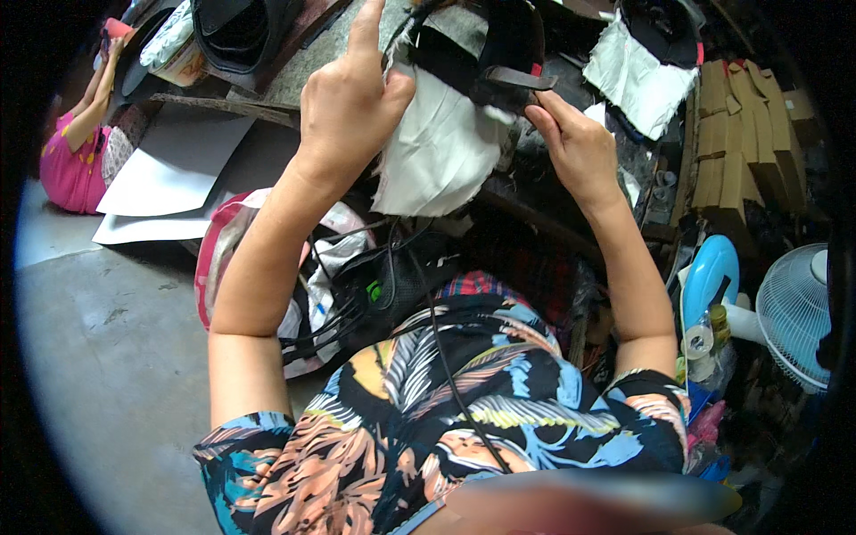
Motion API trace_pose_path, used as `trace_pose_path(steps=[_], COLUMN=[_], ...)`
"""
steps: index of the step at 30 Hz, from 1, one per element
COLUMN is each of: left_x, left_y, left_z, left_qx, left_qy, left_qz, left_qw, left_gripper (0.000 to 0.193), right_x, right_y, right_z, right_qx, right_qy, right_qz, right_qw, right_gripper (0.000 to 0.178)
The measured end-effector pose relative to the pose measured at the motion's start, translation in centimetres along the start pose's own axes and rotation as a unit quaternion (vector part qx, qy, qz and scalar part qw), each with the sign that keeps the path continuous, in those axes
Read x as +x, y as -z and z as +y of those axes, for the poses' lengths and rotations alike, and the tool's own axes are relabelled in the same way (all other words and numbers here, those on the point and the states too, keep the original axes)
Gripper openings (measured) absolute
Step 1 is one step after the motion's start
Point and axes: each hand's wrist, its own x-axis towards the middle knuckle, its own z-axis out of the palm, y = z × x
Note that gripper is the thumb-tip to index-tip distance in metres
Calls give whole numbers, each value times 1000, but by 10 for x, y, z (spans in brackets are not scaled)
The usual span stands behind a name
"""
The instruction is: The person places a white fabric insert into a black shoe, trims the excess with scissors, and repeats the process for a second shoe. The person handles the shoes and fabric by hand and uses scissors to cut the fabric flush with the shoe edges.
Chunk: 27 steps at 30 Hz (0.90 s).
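Note:
My left hand [343, 111] is at the bench's edge, index finger stretched out and thumb apart from it. Its other fingers are curled or hidden. Beside its thumb hangs a white cloth piece [441, 147] with frayed edges, joined to a curved black piece [515, 40] that resembles a shoe upper or bag part. My right hand [575, 147] pinches the end of a flat dark metal strip [517, 78], which lies across the black piece. Whether the strip is a blade or another tool I cannot make out.
A similar black piece with white cloth [644, 80] lies at the far right. Stacked cardboard pieces [747, 134] and a blue-and-white fan [794, 308] stand right. White sheets [174, 174] jut out below the bench on the left. Another person [76, 165] in pink is at the far left.

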Motion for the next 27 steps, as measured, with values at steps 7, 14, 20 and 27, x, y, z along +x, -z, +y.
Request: trace_pose_path(steps=[7,14,20,27], left_x=[2,4,1,3], left_y=[1,-1,2,-2], left_z=[5,7,6,-21], left_qx=[-38,-15,-27,-110], left_qy=[32,3,5,17], left_qz=[-20,-4,0,-36], left_qw=[999,1000,1000,993], left_gripper=[77,77,78,75], right_x=[-11,-10,-19,-56], right_y=[20,27,26,31], right_z=[21,26,31,62], right_qx=[250,-18,178,25], right_qy=[-64,27,25,-63], right_qz=[97,-17,122,3], right_qw=[961,999,976,998], right_gripper=[32,36,31,31])
